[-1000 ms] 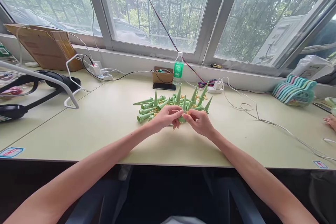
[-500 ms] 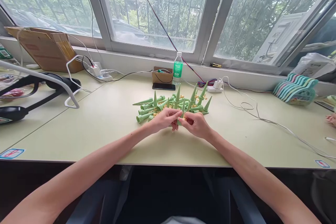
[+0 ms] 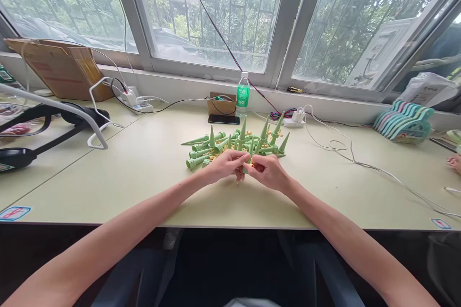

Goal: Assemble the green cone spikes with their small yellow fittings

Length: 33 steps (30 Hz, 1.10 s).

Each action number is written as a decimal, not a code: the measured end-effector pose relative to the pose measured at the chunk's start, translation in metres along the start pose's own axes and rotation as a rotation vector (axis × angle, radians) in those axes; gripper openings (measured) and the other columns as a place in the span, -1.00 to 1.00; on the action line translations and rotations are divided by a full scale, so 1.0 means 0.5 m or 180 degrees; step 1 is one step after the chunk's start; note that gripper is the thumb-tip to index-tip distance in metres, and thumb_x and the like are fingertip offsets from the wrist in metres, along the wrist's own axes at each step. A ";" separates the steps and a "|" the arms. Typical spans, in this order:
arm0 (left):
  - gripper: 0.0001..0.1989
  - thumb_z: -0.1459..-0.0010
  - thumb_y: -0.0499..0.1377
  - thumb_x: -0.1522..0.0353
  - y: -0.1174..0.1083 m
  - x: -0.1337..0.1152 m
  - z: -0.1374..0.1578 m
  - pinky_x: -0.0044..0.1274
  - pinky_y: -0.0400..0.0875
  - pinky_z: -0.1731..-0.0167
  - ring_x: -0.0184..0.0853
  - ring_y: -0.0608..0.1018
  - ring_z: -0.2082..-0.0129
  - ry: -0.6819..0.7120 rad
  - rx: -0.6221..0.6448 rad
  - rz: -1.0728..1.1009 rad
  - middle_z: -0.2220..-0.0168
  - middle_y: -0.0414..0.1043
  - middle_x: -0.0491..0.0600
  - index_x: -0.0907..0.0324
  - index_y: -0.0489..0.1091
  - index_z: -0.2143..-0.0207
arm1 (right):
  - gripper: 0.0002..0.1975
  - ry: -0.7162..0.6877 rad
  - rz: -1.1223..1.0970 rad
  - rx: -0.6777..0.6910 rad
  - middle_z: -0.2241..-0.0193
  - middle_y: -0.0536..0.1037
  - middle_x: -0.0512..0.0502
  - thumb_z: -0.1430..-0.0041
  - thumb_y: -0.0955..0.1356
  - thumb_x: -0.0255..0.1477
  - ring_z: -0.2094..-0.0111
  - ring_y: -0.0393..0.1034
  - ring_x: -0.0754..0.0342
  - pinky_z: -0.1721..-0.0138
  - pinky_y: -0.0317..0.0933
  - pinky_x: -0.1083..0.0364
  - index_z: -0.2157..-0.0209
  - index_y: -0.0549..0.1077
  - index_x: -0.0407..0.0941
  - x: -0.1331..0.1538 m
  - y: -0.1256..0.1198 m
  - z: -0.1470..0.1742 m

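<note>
L hand (image 3: 230, 164) + R hand (image 3: 270, 171), frame ctr, pinching grn spike (image 3: 251, 149) w/ yel bit (image 3: 252, 165) | grn pile (image 3: 197, 154) just behind | btl (image 3: 243, 96) + phone (image 3: 224, 119) upper ctr | cardbd box (image 3: 59, 72) upper L | teal stack (image 3: 403, 127) mid R

Pointed green plastic spikes (image 3: 242, 133) number more than ten, too jumbled for an exact count; at least five point upward. Two bare hands, left (image 3: 228, 164) and right (image 3: 269, 171), work among them. There are two brown cardboard boxes, one large (image 3: 59, 72) and one small (image 3: 219, 107), two white plastic power strips (image 3: 293, 123) and two blue-bordered stickers (image 3: 441, 223).
</note>
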State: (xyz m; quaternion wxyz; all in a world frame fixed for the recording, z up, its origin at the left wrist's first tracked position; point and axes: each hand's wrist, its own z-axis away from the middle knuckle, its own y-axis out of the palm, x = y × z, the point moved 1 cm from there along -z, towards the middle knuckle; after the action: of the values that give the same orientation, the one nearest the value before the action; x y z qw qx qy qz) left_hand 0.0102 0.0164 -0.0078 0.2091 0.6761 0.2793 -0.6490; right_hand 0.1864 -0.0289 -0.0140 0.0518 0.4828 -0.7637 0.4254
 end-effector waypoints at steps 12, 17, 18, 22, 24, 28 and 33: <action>-0.50 -0.21 0.17 -0.02 0.005 -0.010 0.004 -0.57 0.48 0.57 -0.41 0.51 0.57 -0.0023 0.0039 0.0096 0.53 0.34 -0.08 0.28 0.37 0.42 | -0.58 0.0214 -0.0094 0.0037 0.68 0.10 0.15 -0.21 0.36 -0.26 0.61 -0.09 0.23 0.58 -0.09 0.19 0.58 0.10 -0.09 -0.004 -0.007 0.000; -0.52 -0.24 0.16 0.00 0.007 -0.012 0.005 -0.60 0.49 0.56 -0.43 0.52 0.57 0.0049 0.0115 0.0074 0.51 0.35 -0.09 0.29 0.39 0.38 | -0.58 0.0195 -0.0110 0.0027 0.69 0.12 0.15 -0.20 0.37 -0.25 0.63 -0.08 0.24 0.59 -0.09 0.19 0.58 0.11 -0.09 0.000 -0.009 -0.001; -0.52 -0.23 0.16 0.00 0.007 -0.012 0.004 -0.59 0.51 0.55 -0.42 0.53 0.56 0.0038 0.0115 0.0076 0.51 0.36 -0.08 0.29 0.40 0.37 | -0.58 0.0180 -0.0101 0.0031 0.69 0.12 0.15 -0.20 0.37 -0.25 0.63 -0.08 0.24 0.60 -0.09 0.19 0.58 0.11 -0.09 0.001 -0.009 -0.001; -0.51 -0.21 0.17 -0.01 0.009 -0.011 0.003 -0.54 0.54 0.56 -0.35 0.57 0.52 -0.0016 0.0125 0.0099 0.51 0.39 -0.04 0.30 0.40 0.36 | -0.58 0.0133 -0.0038 0.0040 0.71 0.12 0.16 -0.21 0.36 -0.26 0.64 -0.08 0.25 0.60 -0.10 0.19 0.58 0.11 -0.09 0.002 -0.007 0.000; -0.49 -0.20 0.18 -0.02 0.010 -0.011 0.003 -0.53 0.54 0.57 -0.32 0.58 0.53 -0.0041 0.0137 0.0100 0.51 0.39 -0.03 0.31 0.40 0.36 | -0.58 0.0104 -0.0037 0.0047 0.71 0.14 0.16 -0.21 0.37 -0.25 0.64 -0.07 0.25 0.60 -0.10 0.19 0.58 0.12 -0.09 0.002 -0.006 0.001; -0.46 -0.17 0.19 -0.04 0.011 -0.011 0.002 -0.54 0.55 0.58 -0.32 0.59 0.52 -0.0039 0.0156 0.0052 0.48 0.40 -0.02 0.33 0.41 0.35 | -0.58 0.0087 -0.0048 0.0070 0.71 0.16 0.15 -0.21 0.36 -0.26 0.64 -0.06 0.25 0.60 -0.10 0.19 0.59 0.13 -0.09 0.000 -0.003 0.001; -0.46 -0.17 0.20 -0.05 0.012 -0.012 0.002 -0.55 0.56 0.56 -0.33 0.59 0.51 -0.0019 0.0180 0.0011 0.49 0.40 -0.01 0.33 0.42 0.35 | -0.61 0.0129 -0.0026 0.0133 0.71 0.16 0.16 -0.22 0.35 -0.29 0.64 -0.06 0.26 0.59 -0.09 0.19 0.58 0.14 -0.10 -0.001 0.002 0.001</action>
State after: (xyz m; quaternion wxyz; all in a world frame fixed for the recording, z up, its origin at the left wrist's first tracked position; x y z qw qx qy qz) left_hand 0.0133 0.0102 -0.0023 0.1919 0.6803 0.2591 -0.6582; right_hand 0.1863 -0.0288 -0.0151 0.0589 0.4782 -0.7514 0.4508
